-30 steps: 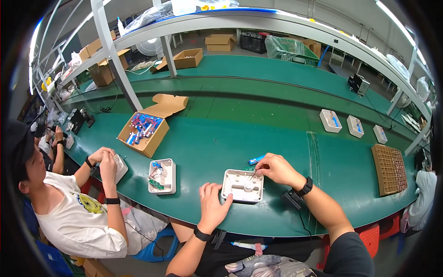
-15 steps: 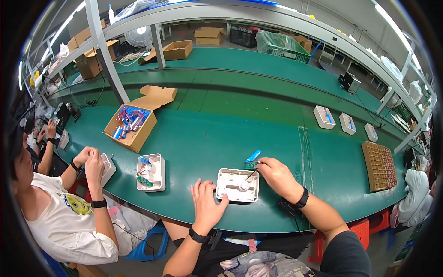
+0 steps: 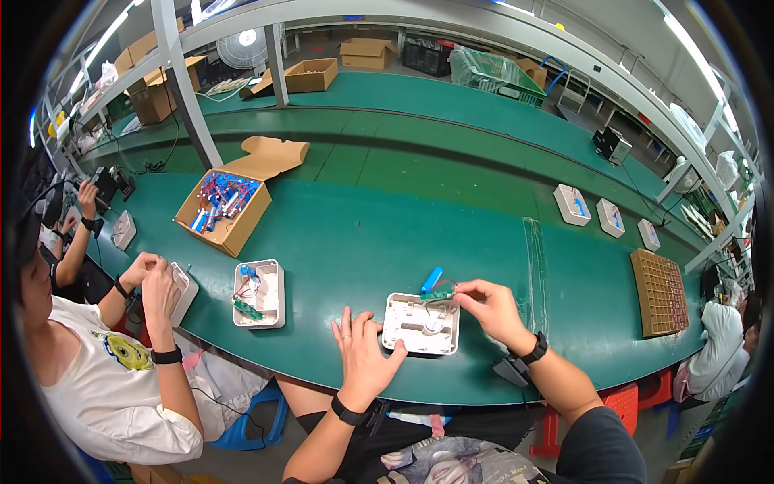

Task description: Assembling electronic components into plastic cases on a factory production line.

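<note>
A white plastic housing (image 3: 421, 343) lies open side up before me on the green bench. My left hand (image 3: 364, 348) rests against its left side, fingers spread and thumb at the near left edge. Above the housing's far right corner, my right hand (image 3: 486, 305) pinches the end of a small green circuit board (image 3: 436, 296). Thin wires run from the board toward a blue cylindrical battery (image 3: 431, 280) just past the far rim, and a dark wire reaches down into the housing. A round white part (image 3: 434, 324) sits inside the housing.
Left of me stands another white housing (image 3: 276, 294) with a board and battery inside. Beyond is a carton (image 3: 239, 228) of blue batteries. A co-worker (image 3: 105, 355) sits at the left. Housings (image 3: 572, 205) stand far right, near a brown compartment tray (image 3: 659, 292).
My right hand has moved slightly right and down, turning the board to lie more level and face up. The battery now tilts beyond the rim. My left hand stays at the housing.
</note>
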The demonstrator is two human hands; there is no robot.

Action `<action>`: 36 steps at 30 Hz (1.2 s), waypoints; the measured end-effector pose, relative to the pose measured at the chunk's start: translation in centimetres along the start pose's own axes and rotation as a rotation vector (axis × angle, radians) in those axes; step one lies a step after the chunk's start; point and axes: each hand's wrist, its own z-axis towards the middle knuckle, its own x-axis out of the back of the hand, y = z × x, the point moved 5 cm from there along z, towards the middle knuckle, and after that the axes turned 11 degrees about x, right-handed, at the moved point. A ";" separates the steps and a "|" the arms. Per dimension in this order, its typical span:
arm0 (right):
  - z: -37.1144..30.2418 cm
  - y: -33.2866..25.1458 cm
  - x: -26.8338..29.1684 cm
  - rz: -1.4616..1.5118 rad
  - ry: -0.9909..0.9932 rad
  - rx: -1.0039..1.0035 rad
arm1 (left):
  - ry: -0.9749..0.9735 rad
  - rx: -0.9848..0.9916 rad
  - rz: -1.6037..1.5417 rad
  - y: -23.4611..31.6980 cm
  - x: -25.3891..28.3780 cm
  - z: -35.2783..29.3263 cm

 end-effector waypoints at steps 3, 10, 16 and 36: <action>-0.8 1.1 -0.1 0.137 -0.107 -0.167 | -0.001 -0.005 0.001 0.3 0.1 0.0; -0.4 -3.1 0.6 -0.363 -0.202 0.444 | -0.054 0.041 -0.002 0.8 0.9 0.4; -0.7 -3.4 -0.7 -0.348 -0.088 0.583 | -0.256 0.027 0.031 1.4 1.2 1.2; -0.5 -3.6 -3.0 -0.096 -0.452 0.409 | -0.271 -0.038 -0.143 0.9 0.8 0.6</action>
